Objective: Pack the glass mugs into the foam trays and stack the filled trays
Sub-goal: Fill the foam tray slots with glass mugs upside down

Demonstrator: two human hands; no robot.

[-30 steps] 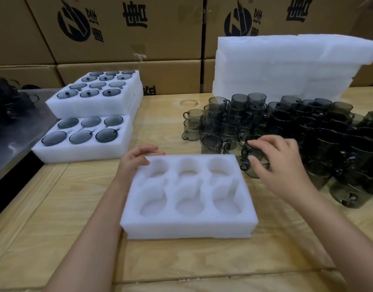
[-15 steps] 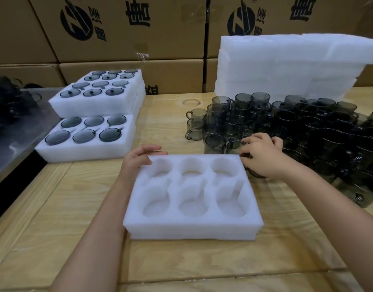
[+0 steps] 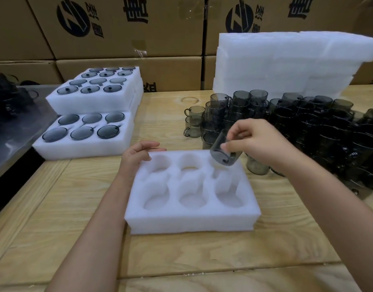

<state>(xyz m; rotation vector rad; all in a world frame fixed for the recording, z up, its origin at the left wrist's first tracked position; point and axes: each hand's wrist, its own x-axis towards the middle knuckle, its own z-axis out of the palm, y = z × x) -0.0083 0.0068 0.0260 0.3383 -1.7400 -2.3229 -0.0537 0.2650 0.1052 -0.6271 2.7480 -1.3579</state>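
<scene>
Listing what my remote feed shows, item by item.

Item: mug, smoky glass, one. It is pinched by its wall between the thumb and fingers of the right hand. It hangs tilted, one round end toward me, just above the 1 o'clock pocket of the foam tray, not yet seated.

Item: foam tray, white, six pockets, all vacant, mid tabletop.

Item: left hand, fingers relaxed on the tray's 11 o'clock corner, grasping nothing. I read it as a steadying rest.

Item: loose mugs, a crowded cluster at 2 o'clock from the tray, some stacked on others.

Item: filled trays, at 10 o'clock, one alone in front, a stack behind it.

Item: blank foam, piled at 1 o'clock by the far edge, with cardboard boxes behind.

Handling note, my judgement: the mug is rigid, smooth, probably slippery and breakable, yet light enough for a fingertip hold. I would take it across the wall or by the handle. I would lower it slowly, handle lined up with the pocket's side slot. The foam is soft and light, so it may skid unless pressed down.
</scene>
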